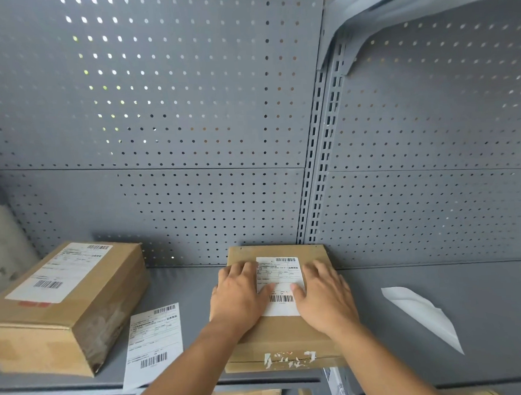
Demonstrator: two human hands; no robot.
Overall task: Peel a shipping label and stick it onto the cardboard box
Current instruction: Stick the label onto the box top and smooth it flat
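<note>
Label: shipping label (281, 283) flat on cardboard box (280, 318), long axis toward pegboard
Hands: left hand (239, 296), right hand (323, 297) pressing its side edges, palms flat, fingers spread

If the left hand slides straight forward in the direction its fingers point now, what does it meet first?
The left hand lies flat on the cardboard box, fingers pointing up and slightly right over the label. Going on, it would probably cross the label's top corner, then the box's far edge, then reach the pegboard wall. Depth is unclear.
</note>
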